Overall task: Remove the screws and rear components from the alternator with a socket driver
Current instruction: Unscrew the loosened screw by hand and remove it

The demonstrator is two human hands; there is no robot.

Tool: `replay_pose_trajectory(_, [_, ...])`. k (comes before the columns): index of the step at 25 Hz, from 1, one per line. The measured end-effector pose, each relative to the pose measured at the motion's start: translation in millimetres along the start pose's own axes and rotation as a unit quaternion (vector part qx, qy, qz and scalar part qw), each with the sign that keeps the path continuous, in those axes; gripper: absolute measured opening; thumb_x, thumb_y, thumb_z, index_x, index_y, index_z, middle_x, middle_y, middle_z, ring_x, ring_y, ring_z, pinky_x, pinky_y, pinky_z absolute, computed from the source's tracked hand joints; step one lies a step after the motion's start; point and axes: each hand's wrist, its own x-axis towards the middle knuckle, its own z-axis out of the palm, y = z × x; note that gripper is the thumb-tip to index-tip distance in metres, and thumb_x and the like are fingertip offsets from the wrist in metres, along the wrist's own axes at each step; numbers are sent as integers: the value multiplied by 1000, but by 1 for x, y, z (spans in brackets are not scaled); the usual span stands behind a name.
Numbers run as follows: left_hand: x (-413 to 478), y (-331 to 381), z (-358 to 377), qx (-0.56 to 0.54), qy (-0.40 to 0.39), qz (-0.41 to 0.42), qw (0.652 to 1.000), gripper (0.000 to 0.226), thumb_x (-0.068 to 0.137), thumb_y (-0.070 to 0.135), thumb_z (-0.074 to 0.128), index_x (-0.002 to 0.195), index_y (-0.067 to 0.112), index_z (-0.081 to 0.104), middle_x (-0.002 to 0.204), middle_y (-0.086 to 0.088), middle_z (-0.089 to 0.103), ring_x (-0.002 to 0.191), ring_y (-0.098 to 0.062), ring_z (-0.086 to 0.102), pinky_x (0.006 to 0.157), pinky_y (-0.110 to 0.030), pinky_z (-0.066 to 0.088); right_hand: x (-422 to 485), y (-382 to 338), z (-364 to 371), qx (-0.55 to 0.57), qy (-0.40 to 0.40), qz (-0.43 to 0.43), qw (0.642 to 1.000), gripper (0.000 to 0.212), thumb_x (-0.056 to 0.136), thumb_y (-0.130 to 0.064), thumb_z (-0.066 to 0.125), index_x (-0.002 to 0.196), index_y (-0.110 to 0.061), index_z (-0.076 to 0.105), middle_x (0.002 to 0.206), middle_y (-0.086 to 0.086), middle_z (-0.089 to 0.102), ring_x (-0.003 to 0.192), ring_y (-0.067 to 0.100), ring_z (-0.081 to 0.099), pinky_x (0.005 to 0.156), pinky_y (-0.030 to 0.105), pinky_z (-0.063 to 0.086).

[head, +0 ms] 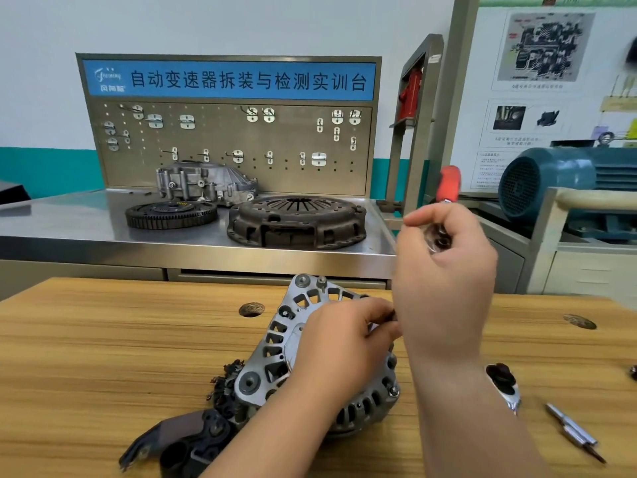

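Hands share the work: left hand (344, 343) pinches a small dark part (392, 315) on the alternator (272, 343) lying on the counter (103, 357), right hand (444, 270) grips the raised socket driver (450, 182); steady the housing and seat the socket squarely before turning.

Steel workbench (103, 232) against white-teal wall (44, 98)

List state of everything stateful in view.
alternator: lies on table, vented end frame up.
left hand: rests on alternator, pinches small dark part.
right hand: raised, grips socket driver.
socket driver: held clear of alternator, red handle up.
black cover: off, lying beside alternator.
metal bit: loose on table, untouched.
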Motion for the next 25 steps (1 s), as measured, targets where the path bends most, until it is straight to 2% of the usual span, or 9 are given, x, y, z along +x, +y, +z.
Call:
replay_pose_trajectory(2, [-2,0,-2,-11,-9,0,1000,45,84,22,59,44,38,43,41,31,45,42,12,43,44,-7,31,4,-4,-4,68,-128,34,989,29,80,2,54,68,-24,57,52,-11,47,48,9,41,49,22,36])
replay_pose_trajectory(5, [-6,1,-6,-28,-20,0,999,51,87,24,59,46,52,50,39,32,43,42,12,43,45,-5,32,15,-13,-19,170,-377,99,905,22,77,-4,56,67,-24,59,52,-10,49,44,9,43,47,27,39])
replay_pose_trajectory(8, [-2,4,-4,-4,-9,4,1000,53,83,17,56,46,54,50,44,30,46,46,7,43,45,-10,30,6,-2,-10,58,-165,31,984,23,82,-2,58,71,-22,57,57,-10,50,49,7,42,52,21,38])
replay_pose_trajectory(11, [-1,3,-1,0,-3,5,1000,43,78,19,55,47,49,52,47,28,49,49,6,44,43,-13,25,-1,1,3,-44,38,-13,998,26,83,5,55,73,-19,54,59,-6,47,52,14,43,52,23,35])
replay_pose_trajectory(14, [-4,2,-4,-33,-26,8,999,19,85,32,57,70,44,61,50,34,49,45,10,45,44,-8,31,11,-2,-12,159,-197,87,964,33,82,5,56,66,-24,56,54,-5,50,48,16,46,51,26,40])
replay_pose_trajectory(17, [-4,0,-6,-25,-15,10,1000,41,87,29,60,57,57,54,45,28,49,45,5,46,48,-6,34,19,-8,-25,239,-405,98,877,27,79,2,57,69,-22,59,54,-9,53,46,11,48,48,22,41])
replay_pose_trajectory(20, [-1,3,-3,-11,2,4,1000,53,82,13,58,48,53,53,44,27,47,46,7,44,46,-9,31,6,3,-8,88,-155,17,984,27,82,0,59,69,-23,56,60,-8,52,55,12,52,55,24,44])
replay_pose_trajectory(22, [-1,4,-2,6,9,11,1000,63,76,4,55,44,58,48,45,31,46,50,10,43,47,-8,31,-4,3,6,-10,29,-40,999,26,84,5,56,73,-19,54,60,-5,49,51,15,49,51,27,41])
replay_pose_trajectory(25, [-2,-2,-1,-12,-5,14,1000,37,84,22,60,57,48,55,48,30,49,47,8,45,46,-8,32,6,3,-5,115,-102,41,987,30,79,6,54,68,-22,57,54,-4,50,43,19,51,43,24,38])
